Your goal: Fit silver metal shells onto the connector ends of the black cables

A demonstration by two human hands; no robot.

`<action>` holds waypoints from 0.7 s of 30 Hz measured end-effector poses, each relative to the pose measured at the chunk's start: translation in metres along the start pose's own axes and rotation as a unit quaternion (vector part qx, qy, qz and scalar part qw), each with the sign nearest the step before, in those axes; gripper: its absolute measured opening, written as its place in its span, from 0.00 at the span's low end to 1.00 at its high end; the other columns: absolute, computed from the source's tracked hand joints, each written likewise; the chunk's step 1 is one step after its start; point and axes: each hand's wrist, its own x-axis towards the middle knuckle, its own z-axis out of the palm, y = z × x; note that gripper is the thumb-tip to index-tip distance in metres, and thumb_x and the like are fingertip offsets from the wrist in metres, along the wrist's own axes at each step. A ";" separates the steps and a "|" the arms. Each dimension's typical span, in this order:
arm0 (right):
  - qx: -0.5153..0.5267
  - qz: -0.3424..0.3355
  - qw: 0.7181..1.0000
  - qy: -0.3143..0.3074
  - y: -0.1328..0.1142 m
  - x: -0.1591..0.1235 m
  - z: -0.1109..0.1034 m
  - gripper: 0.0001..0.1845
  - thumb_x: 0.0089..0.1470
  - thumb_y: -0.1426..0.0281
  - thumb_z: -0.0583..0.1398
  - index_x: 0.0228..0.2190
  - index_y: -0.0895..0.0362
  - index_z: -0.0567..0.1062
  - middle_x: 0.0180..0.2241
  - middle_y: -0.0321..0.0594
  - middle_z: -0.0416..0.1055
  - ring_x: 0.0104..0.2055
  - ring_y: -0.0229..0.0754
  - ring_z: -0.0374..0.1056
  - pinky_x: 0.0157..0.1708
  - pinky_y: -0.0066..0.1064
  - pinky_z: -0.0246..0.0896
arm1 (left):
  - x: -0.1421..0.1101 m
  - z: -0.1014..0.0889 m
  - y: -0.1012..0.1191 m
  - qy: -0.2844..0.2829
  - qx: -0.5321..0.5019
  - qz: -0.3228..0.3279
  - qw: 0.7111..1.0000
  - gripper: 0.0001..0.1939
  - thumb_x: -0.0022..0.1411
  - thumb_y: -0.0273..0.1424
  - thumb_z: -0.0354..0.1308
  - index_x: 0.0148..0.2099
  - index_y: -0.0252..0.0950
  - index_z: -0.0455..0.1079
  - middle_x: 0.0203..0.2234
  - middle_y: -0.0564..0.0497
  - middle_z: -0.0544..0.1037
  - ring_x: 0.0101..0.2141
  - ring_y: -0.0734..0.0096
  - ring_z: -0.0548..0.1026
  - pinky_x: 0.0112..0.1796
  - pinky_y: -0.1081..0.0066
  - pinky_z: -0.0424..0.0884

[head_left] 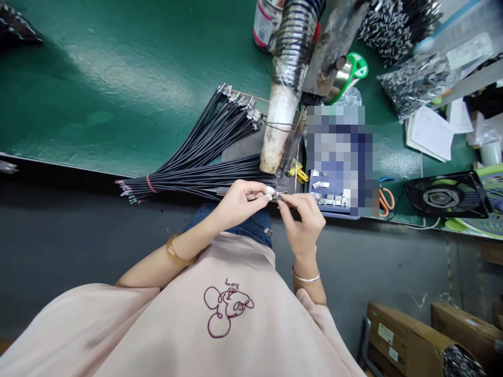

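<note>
Over the bench's front edge, my left hand (249, 199) pinches the end of a black cable, its thumb and forefinger pressed together. My right hand (302, 220) meets it fingertip to fingertip, closed on the thin wires (276, 195) at that end; their detail is too small to tell. Below the hands hangs a cable with a USB plug (268, 231). Just behind lies a bundle of black cables (188, 175), tied by a red band (150, 184). Many of its far ends carry metal connectors (239, 102).
A stained white nozzle on a ribbed hose (277, 131) comes down close behind my hands. To the right are a yellow cutter (298, 172), a blue tray (334, 213) with small metal connectors, orange-handled scissors (387, 201), a black fan (448, 198) and a green solder spool (357, 65).
</note>
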 end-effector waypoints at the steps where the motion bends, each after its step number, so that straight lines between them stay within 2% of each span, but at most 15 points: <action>1: 0.000 -0.009 1.000 -0.016 0.000 0.001 0.002 0.07 0.59 0.74 0.61 0.39 0.52 0.75 0.34 0.36 0.74 0.36 0.35 0.72 0.36 0.29 0.69 | 0.000 0.000 0.000 -0.005 0.006 0.000 1.000 0.09 0.58 0.29 0.57 0.29 0.30 0.74 0.21 0.55 0.65 0.24 0.79 0.61 0.28 0.76 0.61; 4: -0.010 -0.014 0.999 -0.047 0.002 0.001 0.008 0.04 0.61 0.74 0.58 0.36 0.54 0.71 0.33 0.37 0.72 0.36 0.36 0.71 0.35 0.28 0.68 | -0.001 0.001 0.000 -0.014 0.027 0.006 1.000 0.09 0.58 0.28 0.56 0.26 0.30 0.71 0.20 0.56 0.61 0.23 0.80 0.58 0.27 0.76 0.58; 6: 0.000 0.016 0.998 -0.054 0.003 0.001 0.010 0.04 0.63 0.73 0.56 0.34 0.54 0.69 0.32 0.36 0.70 0.36 0.36 0.70 0.35 0.28 0.67 | -0.001 0.002 -0.001 -0.014 0.042 0.011 0.999 0.09 0.57 0.28 0.56 0.26 0.30 0.69 0.19 0.57 0.59 0.23 0.80 0.57 0.26 0.76 0.56; 8: 0.054 0.078 0.995 -0.034 0.004 0.000 0.008 0.04 0.64 0.71 0.55 0.35 0.54 0.68 0.32 0.35 0.69 0.34 0.35 0.71 0.34 0.28 0.68 | -0.002 0.003 -0.003 -0.010 0.049 0.016 0.999 0.08 0.57 0.28 0.56 0.27 0.30 0.70 0.19 0.57 0.59 0.23 0.80 0.57 0.26 0.76 0.56; 11: 0.134 0.159 0.978 0.029 0.003 -0.001 0.001 0.02 0.63 0.70 0.56 0.36 0.53 0.68 0.34 0.34 0.68 0.33 0.34 0.73 0.34 0.28 0.69 | -0.003 0.002 -0.005 0.001 0.052 0.022 0.998 0.07 0.58 0.28 0.56 0.29 0.30 0.72 0.19 0.57 0.60 0.22 0.80 0.57 0.26 0.75 0.56; 13: 0.121 0.150 0.981 0.037 0.002 -0.001 -0.003 0.01 0.61 0.70 0.59 0.36 0.53 0.71 0.35 0.35 0.69 0.34 0.35 0.72 0.34 0.29 0.70 | -0.003 0.002 -0.005 0.004 0.052 0.027 0.998 0.08 0.58 0.28 0.56 0.29 0.30 0.72 0.19 0.57 0.60 0.22 0.80 0.57 0.25 0.75 0.56; 18: 0.040 0.044 0.998 -0.020 -0.002 -0.003 0.004 0.04 0.59 0.74 0.60 0.36 0.53 0.74 0.33 0.35 0.72 0.36 0.36 0.70 0.37 0.30 0.69 | -0.004 0.002 -0.003 0.000 0.056 0.037 0.998 0.09 0.59 0.28 0.56 0.28 0.30 0.71 0.20 0.56 0.61 0.23 0.80 0.59 0.26 0.76 0.59; 21: 0.071 0.081 0.994 -0.031 -0.003 -0.004 0.010 0.03 0.60 0.72 0.59 0.33 0.53 0.71 0.32 0.34 0.70 0.35 0.35 0.69 0.36 0.29 0.69 | -0.006 0.003 -0.001 -0.004 0.057 0.042 0.997 0.08 0.59 0.27 0.57 0.29 0.31 0.73 0.22 0.54 0.67 0.25 0.78 0.63 0.29 0.76 0.63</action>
